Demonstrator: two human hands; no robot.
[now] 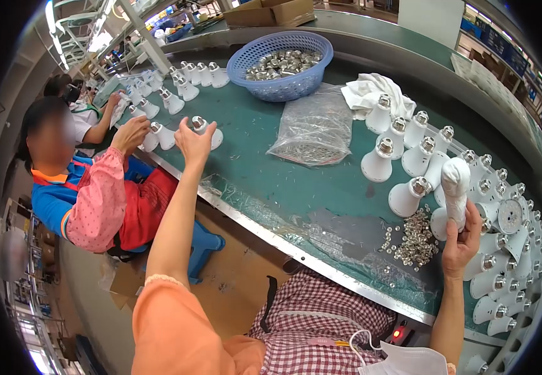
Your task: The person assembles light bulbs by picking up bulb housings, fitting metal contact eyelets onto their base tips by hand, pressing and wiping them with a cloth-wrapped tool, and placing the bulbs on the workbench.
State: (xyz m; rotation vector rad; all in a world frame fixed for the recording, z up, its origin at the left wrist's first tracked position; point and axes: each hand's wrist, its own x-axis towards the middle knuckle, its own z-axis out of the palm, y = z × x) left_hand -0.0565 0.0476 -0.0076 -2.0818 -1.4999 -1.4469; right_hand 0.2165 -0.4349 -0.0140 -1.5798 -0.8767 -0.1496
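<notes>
My left hand (194, 142) reaches out to the far left of the bench. Its fingers are closed around the metal screw cap of a white bulb housing (216, 139) that stands upright on the green surface. In my right hand (461, 242) is an upright, club-shaped object wrapped in white cloth (456, 181); what lies under the wrapping is hidden. Small shiny metal contacts (416, 240) lie in a loose heap beside that hand. Several white bulb housings with silver caps (377, 160) stand just beyond it.
A blue basket (246, 80) holds many metal caps. A clear bag of thin pins (314, 134) and a white cloth (371, 94) lie near it. Many bulb housings (496, 284) crowd the right end. At left, a co-worker's hand (132, 134) is by other housings.
</notes>
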